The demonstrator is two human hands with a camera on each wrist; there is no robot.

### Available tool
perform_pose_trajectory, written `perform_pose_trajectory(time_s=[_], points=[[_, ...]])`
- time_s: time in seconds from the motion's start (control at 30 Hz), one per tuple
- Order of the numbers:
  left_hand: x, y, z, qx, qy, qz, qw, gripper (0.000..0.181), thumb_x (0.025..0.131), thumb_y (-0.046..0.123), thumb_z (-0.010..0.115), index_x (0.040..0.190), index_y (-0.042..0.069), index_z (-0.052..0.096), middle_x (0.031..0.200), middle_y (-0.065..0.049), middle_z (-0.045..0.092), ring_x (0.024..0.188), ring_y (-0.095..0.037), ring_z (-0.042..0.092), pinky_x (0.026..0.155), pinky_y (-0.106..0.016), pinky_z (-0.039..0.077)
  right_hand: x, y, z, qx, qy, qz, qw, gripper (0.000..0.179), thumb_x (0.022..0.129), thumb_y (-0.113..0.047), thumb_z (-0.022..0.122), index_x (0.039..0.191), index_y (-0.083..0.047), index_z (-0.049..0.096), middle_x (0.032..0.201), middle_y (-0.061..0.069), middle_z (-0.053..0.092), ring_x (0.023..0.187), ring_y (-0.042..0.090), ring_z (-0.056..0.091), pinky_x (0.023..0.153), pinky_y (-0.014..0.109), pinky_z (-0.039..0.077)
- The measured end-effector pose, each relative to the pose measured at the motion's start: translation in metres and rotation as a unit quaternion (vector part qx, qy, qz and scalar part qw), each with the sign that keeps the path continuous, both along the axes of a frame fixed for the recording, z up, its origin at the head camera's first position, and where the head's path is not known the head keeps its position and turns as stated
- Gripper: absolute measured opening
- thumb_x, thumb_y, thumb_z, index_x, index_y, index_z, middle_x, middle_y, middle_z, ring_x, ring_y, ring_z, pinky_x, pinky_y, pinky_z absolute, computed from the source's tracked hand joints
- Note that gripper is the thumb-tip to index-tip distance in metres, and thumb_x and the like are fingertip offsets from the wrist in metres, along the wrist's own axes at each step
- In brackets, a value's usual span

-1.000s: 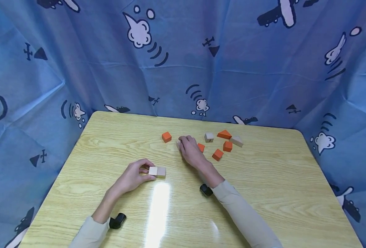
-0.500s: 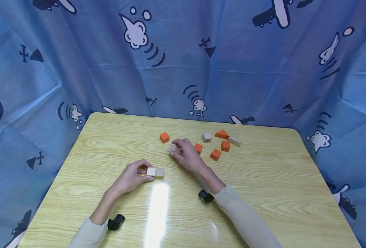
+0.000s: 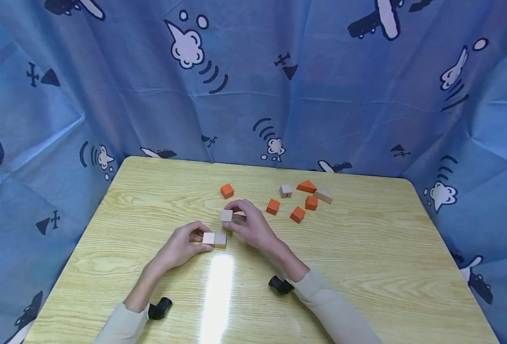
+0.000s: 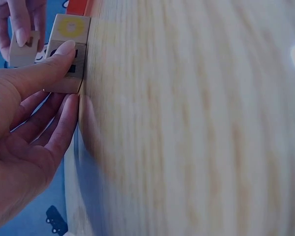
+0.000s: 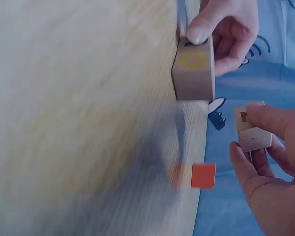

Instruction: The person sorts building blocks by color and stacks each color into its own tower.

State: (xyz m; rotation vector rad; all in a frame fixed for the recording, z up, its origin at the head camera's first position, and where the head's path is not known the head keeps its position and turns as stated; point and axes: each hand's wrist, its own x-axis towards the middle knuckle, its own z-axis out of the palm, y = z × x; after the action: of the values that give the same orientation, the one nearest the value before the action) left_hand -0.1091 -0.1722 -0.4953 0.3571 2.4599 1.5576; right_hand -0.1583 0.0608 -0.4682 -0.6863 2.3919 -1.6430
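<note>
Two plain wooden cubes stand side by side on the table in the head view. My left hand [image 3: 184, 246] pinches the left cube [image 3: 208, 239] between thumb and fingers. The right cube [image 3: 220, 240] of the pair touches it and bears a yellow print on one side, seen in the right wrist view. My right hand [image 3: 253, 227] pinches a third wooden cube [image 3: 226, 215] by its sides. That cube is lifted off the table, just behind the pair. A small dark mark shows on it in the right wrist view [image 5: 254, 137].
Behind the hands lies an orange cube [image 3: 227, 191]. To the right are several more orange cubes [image 3: 298, 214], a wooden cube [image 3: 285, 190], an orange triangular block [image 3: 307, 186] and a wooden triangular block [image 3: 323, 195]. A blue printed curtain [image 3: 236, 110] surrounds the wooden table [image 3: 386, 248].
My right hand has taken the third wooden cube from among the blocks and brought it left and nearer, toward the pair. My left hand stays on its cube.
</note>
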Motion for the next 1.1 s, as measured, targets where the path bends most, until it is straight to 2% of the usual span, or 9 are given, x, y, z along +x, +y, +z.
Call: perform_pose_trajectory(time_s=[0.23, 0.47, 0.63, 0.8, 0.9, 1.1], points=[[0.000, -0.002, -0.002, 0.007, 0.004, -0.005, 1.0000, 0.031, 0.085, 0.004, 0.084, 0.111, 0.003, 0.068, 0.116, -0.011, 0.066, 0.103, -0.024, 0.066, 0.092, -0.032, 0.057, 0.010, -0.011, -0.001, -0.021, -0.002, 0.027, 0.9994, 0.036, 0.088, 0.002, 0.080, 0.120, -0.004, 0.065, 0.119, 0.010, 0.060, 0.117, 0.023, 0.060, 0.103, 0.030, 0.052], [0.001, -0.004, -0.002, 0.005, -0.003, -0.010, 0.9999, 0.031, 0.086, 0.005, 0.083, 0.112, 0.004, 0.067, 0.116, -0.010, 0.066, 0.108, -0.026, 0.066, 0.094, -0.032, 0.057, 0.018, -0.022, -0.007, -0.037, -0.013, 0.051, 0.9980, 0.037, 0.086, 0.001, 0.081, 0.120, 0.001, 0.066, 0.120, 0.017, 0.063, 0.117, 0.033, 0.061, 0.107, 0.043, 0.050], [0.001, -0.004, -0.002, 0.006, -0.002, -0.012, 0.9999, 0.028, 0.086, 0.004, 0.083, 0.109, 0.006, 0.067, 0.112, -0.008, 0.066, 0.110, -0.028, 0.066, 0.095, -0.034, 0.057, 0.020, -0.027, -0.009, -0.015, 0.005, 0.060, 0.9980, 0.034, 0.086, -0.005, 0.084, 0.116, -0.004, 0.067, 0.116, 0.010, 0.066, 0.111, 0.026, 0.065, 0.104, 0.037, 0.052], [0.001, -0.005, -0.002, -0.009, -0.005, -0.001, 0.9999, 0.026, 0.087, 0.004, 0.082, 0.105, 0.006, 0.063, 0.109, -0.011, 0.061, 0.109, -0.033, 0.067, 0.092, -0.035, 0.058, 0.022, -0.030, -0.012, 0.012, 0.021, 0.068, 0.9974, 0.037, 0.085, -0.008, 0.085, 0.117, -0.005, 0.067, 0.114, 0.006, 0.067, 0.107, 0.019, 0.065, 0.100, 0.035, 0.054], [0.001, -0.005, -0.002, -0.013, -0.004, 0.001, 0.9999, 0.027, 0.087, 0.005, 0.082, 0.103, 0.004, 0.061, 0.107, -0.012, 0.058, 0.106, -0.035, 0.069, 0.089, -0.033, 0.059, 0.023, -0.031, -0.014, 0.031, 0.024, 0.064, 0.9972, 0.038, 0.085, -0.010, 0.086, 0.118, -0.007, 0.067, 0.112, 0.003, 0.067, 0.103, 0.016, 0.065, 0.097, 0.035, 0.055], [-0.001, -0.004, 0.000, -0.012, -0.003, -0.003, 0.9999, 0.026, 0.087, 0.004, 0.082, 0.101, 0.004, 0.060, 0.106, -0.012, 0.057, 0.107, -0.036, 0.069, 0.090, -0.033, 0.059, 0.023, -0.031, -0.013, 0.039, 0.021, 0.054, 0.9976, 0.037, 0.085, -0.012, 0.086, 0.117, -0.008, 0.067, 0.109, 0.001, 0.067, 0.099, 0.015, 0.065, 0.092, 0.036, 0.057]])
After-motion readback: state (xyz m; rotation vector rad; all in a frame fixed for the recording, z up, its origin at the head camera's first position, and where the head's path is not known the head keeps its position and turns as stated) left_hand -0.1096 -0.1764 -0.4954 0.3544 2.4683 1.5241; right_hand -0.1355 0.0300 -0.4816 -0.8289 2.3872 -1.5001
